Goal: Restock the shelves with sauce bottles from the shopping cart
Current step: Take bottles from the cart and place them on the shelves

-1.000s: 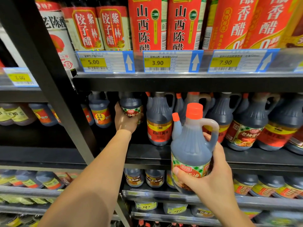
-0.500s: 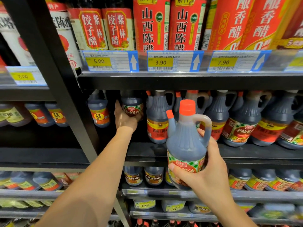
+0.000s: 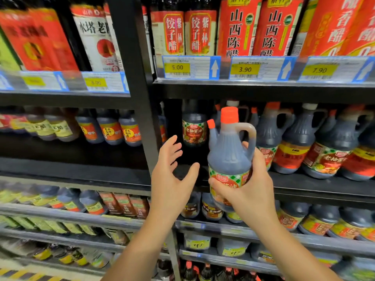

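Note:
My right hand (image 3: 246, 191) grips the lower body of a dark sauce jug (image 3: 229, 157) with an orange cap, a side handle and a green-checked label, upright in front of the middle shelf (image 3: 304, 184). My left hand (image 3: 172, 175) is open, fingers spread, just left of the jug and in front of the shelf edge. A smaller dark sauce bottle (image 3: 194, 128) with a checked label stands at the back left of that shelf. A row of similar handled jugs (image 3: 324, 151) fills the shelf to the right. The shopping cart is out of view.
A black upright post (image 3: 140, 98) divides two shelf bays. Red-labelled vinegar bottles (image 3: 243, 27) line the upper shelf above price tags (image 3: 190, 67). Lower shelves (image 3: 284, 236) hold more dark bottles. A yellow-black striped floor edge (image 3: 20, 272) shows at the bottom left.
My left hand has let go of the small bottle at the back of the shelf and drawn back, now open. The view has shifted left; the jug stays in my right hand.

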`<state>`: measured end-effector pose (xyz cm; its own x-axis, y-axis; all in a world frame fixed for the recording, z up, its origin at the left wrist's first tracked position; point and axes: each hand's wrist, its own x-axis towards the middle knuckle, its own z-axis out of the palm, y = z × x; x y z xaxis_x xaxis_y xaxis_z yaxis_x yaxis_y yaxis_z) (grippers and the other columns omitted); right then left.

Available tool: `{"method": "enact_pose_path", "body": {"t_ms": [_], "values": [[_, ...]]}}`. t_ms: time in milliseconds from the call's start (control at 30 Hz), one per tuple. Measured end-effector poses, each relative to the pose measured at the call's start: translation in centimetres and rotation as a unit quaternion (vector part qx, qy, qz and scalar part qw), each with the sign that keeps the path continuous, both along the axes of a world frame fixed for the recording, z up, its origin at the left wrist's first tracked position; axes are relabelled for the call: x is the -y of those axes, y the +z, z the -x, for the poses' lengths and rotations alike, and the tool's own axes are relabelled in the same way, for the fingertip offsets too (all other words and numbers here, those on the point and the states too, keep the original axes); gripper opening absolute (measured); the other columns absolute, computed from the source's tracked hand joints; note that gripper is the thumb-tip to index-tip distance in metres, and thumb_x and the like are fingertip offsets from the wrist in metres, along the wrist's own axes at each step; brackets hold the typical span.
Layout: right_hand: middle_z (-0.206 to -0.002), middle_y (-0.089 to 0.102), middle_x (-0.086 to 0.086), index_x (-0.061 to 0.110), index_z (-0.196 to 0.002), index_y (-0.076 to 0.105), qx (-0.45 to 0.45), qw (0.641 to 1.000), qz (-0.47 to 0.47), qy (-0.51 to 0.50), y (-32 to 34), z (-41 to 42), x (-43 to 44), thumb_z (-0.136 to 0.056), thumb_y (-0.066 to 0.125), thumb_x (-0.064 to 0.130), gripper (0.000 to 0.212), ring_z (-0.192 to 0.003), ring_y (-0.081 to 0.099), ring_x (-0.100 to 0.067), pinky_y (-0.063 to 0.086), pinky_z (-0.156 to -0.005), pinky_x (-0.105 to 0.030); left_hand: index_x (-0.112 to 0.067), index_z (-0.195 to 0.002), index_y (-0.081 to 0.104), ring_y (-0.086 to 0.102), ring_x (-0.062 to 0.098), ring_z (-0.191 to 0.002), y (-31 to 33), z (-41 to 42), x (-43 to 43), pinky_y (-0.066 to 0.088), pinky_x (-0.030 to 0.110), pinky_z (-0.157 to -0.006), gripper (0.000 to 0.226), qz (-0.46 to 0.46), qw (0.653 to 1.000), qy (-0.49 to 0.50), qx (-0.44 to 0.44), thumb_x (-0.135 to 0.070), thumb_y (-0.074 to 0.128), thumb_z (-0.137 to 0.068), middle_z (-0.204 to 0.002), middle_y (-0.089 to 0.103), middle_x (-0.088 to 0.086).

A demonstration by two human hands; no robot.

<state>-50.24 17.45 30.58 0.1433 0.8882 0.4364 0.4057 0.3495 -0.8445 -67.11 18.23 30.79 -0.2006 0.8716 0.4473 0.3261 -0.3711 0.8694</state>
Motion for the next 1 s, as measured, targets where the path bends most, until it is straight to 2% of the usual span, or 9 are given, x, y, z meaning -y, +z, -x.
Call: {"method": "enact_pose_path", "body": {"t_ms": [200,300,367,467,533,700,800,933,1000], "values": [[-0.118,0.054,0.029,0.052,-0.123,0.035,-0.033,0.999,-0.001,0.007,-0.5,3.5,-2.0,-0.060,0.088,0.041,0.083,-0.105,0.057,0.004,0.053,-0.080,-0.029,-0.031,-0.127,0.051,0.061,0.010,-0.109,0.4,3.5,2.9,0.051,0.022,-0.088,0.046,-0.095,0.992,0.084,-0.024,-0.017,0.071,-0.088,-0.110,0.060,-0.016],[-0.118,0.054,0.025,0.046,-0.126,0.037,-0.041,0.999,-0.006,0.011,-0.6,5.1,-3.6,-0.060,0.088,0.039,0.083,-0.107,0.056,0.004,0.051,-0.079,-0.023,-0.027,-0.129,0.049,0.055,0.010,-0.111,0.3,5.0,1.9,0.051,0.033,-0.092,0.050,-0.067,0.988,0.130,-0.042,-0.024,0.073,-0.086,-0.116,0.052,-0.010],[-0.120,0.053,0.016,0.037,-0.129,0.039,-0.039,0.999,-0.018,0.004,-0.8,6.0,-4.8,-0.060,0.088,0.038,0.084,-0.107,0.054,0.002,0.051,-0.082,-0.021,-0.026,-0.137,0.044,0.051,0.010,-0.118,0.2,5.2,0.9,0.048,0.040,-0.100,0.059,-0.019,0.992,0.112,-0.053,-0.023,0.072,-0.085,-0.126,0.048,-0.009],[-0.119,0.041,0.006,0.029,-0.133,0.037,-0.002,0.999,-0.035,-0.034,-1.2,7.3,-6.5,-0.060,0.088,0.040,0.090,-0.102,0.041,0.005,0.041,-0.077,-0.002,-0.023,-0.147,0.033,0.049,0.018,-0.130,-0.1,5.1,-0.1,0.044,0.047,-0.106,0.067,0.018,0.996,0.066,-0.049,-0.015,0.067,-0.090,-0.140,0.050,0.000],[-0.115,0.034,0.005,0.029,-0.132,0.034,0.014,0.998,-0.030,-0.055,-1.7,7.9,-7.3,-0.060,0.089,0.041,0.091,-0.097,0.037,0.005,0.038,-0.071,0.002,-0.022,-0.149,0.030,0.049,0.020,-0.132,-0.3,5.3,-0.5,0.043,0.047,-0.107,0.069,0.024,0.997,0.059,-0.053,-0.013,0.064,-0.091,-0.143,0.051,0.003],[-0.113,0.032,0.003,0.026,-0.124,0.034,0.035,0.994,-0.020,-0.105,-2.5,9.1,-8.9,-0.059,0.090,0.045,0.088,-0.088,0.035,0.003,0.039,-0.067,-0.008,-0.027,-0.148,0.029,0.051,0.018,-0.129,-0.4,6.1,-0.7,0.045,0.047,-0.105,0.069,0.034,0.997,0.030,-0.059,-0.016,0.065,-0.090,-0.138,0.055,0.000],[-0.114,0.034,0.002,0.025,-0.125,0.031,0.092,0.979,0.009,-0.182,-2.2,9.9,-9.4,-0.058,0.083,0.061,0.092,-0.094,0.053,-0.017,0.050,-0.063,-0.034,-0.029,-0.147,0.029,0.054,0.015,-0.125,-0.4,6.3,-0.8,0.047,0.047,-0.103,0.069,0.031,0.997,0.025,-0.062,-0.016,0.066,-0.090,-0.134,0.057,-0.002],[-0.118,0.044,-0.008,0.023,-0.137,0.031,0.174,0.951,0.008,-0.257,-2.1,10.6,-9.8,-0.055,0.078,0.070,0.106,-0.106,0.047,-0.027,0.046,-0.068,-0.036,-0.032,-0.146,0.029,0.055,0.009,-0.122,-0.5,6.4,-0.8,0.049,0.046,-0.101,0.069,0.027,0.998,0.020,-0.057,-0.015,0.066,-0.091,-0.130,0.059,-0.007],[-0.120,0.043,-0.010,0.023,-0.140,0.030,0.176,0.948,0.013,-0.266,-2.3,10.7,-9.9,-0.055,0.078,0.070,0.108,-0.108,0.045,-0.028,0.047,-0.073,-0.037,-0.034,-0.147,0.028,0.055,0.007,-0.122,-0.5,6.5,-0.8,0.049,0.044,-0.101,0.070,0.025,0.998,0.019,-0.058,-0.015,0.066,-0.091,-0.130,0.059,-0.009]]}}
